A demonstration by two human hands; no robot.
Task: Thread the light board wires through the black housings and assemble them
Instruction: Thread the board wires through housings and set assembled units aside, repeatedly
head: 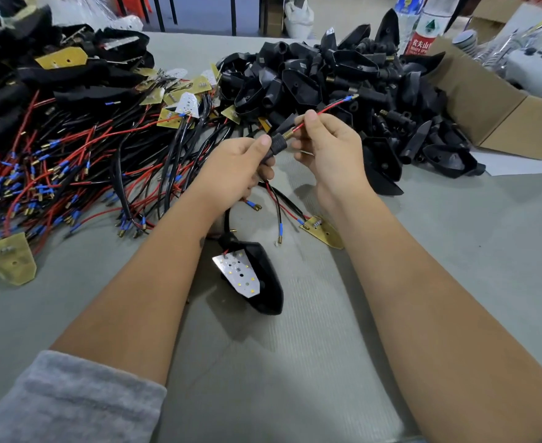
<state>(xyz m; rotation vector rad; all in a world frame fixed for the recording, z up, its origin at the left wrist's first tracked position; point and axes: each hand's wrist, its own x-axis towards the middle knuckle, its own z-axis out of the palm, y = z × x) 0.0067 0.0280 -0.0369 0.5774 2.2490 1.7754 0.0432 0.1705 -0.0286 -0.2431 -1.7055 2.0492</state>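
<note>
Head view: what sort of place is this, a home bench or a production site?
Most likely a small factory assembly bench. A pile of identical black housings, a heap of wired light boards and an open cardboard box of parts crowd the table, pointing to batch work.

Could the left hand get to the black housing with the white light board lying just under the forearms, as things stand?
Probably not at once: the left hand grips a black ribbed housing stem while the right hand pinches the red wire. The black housing with white light board lies uncovered on the grey table, so the path is free once it lets go.
</note>
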